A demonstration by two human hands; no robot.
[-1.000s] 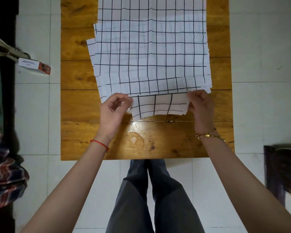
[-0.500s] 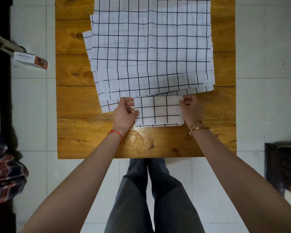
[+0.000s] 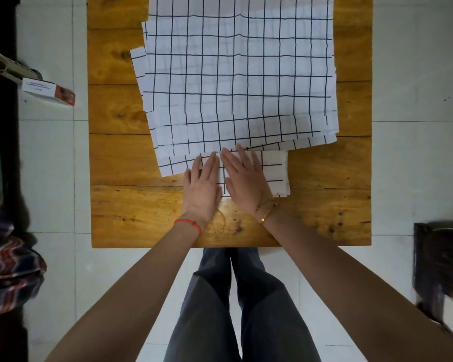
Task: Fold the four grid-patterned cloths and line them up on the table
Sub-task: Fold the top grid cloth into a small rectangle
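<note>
surroundings: your wooden counter (image 3: 120,210) fills the middle of the frame, on a pale tiled floor (image 3: 408,158). a small white and red box (image 3: 49,92) sits at the left edge, off the counter. striped fabric (image 3: 8,257) shows at the lower left and a dark object (image 3: 439,265) at the lower right. your grey trouser legs (image 3: 236,309) run down the bottom centre.
in the way: a stack of flat cloths (image 3: 236,74) covers the upper centre of the counter, its layered near edges reaching right up to your fingertips.
left hand: your left hand (image 3: 203,184) lies flat, fingers straight and close together, palm down on the left part of the folded cloth, with a red thread bracelet (image 3: 190,223) at the wrist.
right hand: your right hand (image 3: 243,178) is flat too, fingers straight and slightly fanned, pressing the middle of the same cloth just beside the left hand, with a gold bangle (image 3: 266,212) at the wrist.
folded cloth: the folded cloth (image 3: 275,173) lies at centre frame, under both palms and just below the stack; its right part sticks out past your right hand.
look: white with thin dark grid lines, a small rectangle with stacked layers visible along its right edge.
</note>
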